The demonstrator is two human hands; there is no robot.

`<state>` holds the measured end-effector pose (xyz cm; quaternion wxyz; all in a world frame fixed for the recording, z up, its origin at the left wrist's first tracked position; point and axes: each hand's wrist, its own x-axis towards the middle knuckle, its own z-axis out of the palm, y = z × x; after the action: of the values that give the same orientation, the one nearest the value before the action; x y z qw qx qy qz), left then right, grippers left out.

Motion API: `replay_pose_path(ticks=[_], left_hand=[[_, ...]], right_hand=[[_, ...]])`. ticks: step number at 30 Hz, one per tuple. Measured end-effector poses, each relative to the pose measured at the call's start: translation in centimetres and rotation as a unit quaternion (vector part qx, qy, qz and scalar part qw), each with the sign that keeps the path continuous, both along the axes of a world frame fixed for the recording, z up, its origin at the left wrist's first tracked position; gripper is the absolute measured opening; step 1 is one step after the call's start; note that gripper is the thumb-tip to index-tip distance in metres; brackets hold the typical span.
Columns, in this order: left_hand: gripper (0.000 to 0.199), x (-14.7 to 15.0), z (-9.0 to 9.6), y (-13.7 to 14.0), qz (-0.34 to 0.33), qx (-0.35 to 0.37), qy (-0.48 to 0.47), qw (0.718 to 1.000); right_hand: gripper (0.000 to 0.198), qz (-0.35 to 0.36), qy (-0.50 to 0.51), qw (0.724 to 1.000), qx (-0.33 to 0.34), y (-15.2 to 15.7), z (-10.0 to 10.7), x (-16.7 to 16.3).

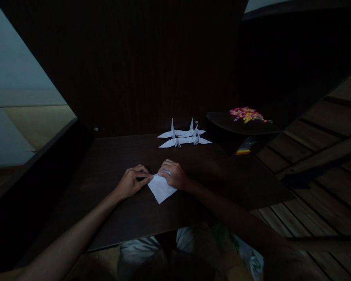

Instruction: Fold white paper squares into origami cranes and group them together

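Note:
A white sheet of paper (pixel 161 190) lies on the dark wooden desk (pixel 111 218), one corner pointing toward me. My left hand (pixel 133 180) pinches its left corner between thumb and fingers. At the upper edge, my right hand (pixel 174 174) presses down with curled fingers, gripping the paper there and covering its right part. Beyond my hands, several white folded paper cranes (pixel 179 137) stand close together near the back panel, their wings touching or overlapping.
To the right, a small curved shelf (pixel 219 119) bears a heap of pink, yellow and red bits (pixel 248 114). Below it sits a dark item with a yellow-orange edge (pixel 243 151). A raised side board (pixel 38 168) bounds the desk at left. Wooden slats (pixel 318 156) show at right.

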<state>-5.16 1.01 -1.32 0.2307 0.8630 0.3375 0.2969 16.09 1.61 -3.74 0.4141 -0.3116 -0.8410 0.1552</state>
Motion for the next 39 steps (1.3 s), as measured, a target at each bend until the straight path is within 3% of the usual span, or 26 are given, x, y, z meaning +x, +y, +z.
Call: replay_pose_path(ticks=[11,26,32,39], left_hand=[[0.019,0.1,-0.7,0.1,0.026,0.023,-0.012,0.999],[0.02,-0.3,-0.5,0.3,0.003,0.04,0.028,0.999],[0.022,-0.3,-0.2,0.1,-0.004,0.044,0.037,0.998],[0.024,-0.4,-0.2,-0.2,-0.046,0.09,0.067,0.993]], right_hand=[[0.015,-0.001,-0.006,1.0,-0.009,-0.2,0.4,0.0],[0.007,0.008,-0.093,0.994,0.049,-0.5,0.7,0.5],[0.013,0.028,-0.115,0.991,0.067,-0.6,1.2,0.9],[0.012,0.036,-0.143,0.986,0.079,-0.5,1.4,1.4]])
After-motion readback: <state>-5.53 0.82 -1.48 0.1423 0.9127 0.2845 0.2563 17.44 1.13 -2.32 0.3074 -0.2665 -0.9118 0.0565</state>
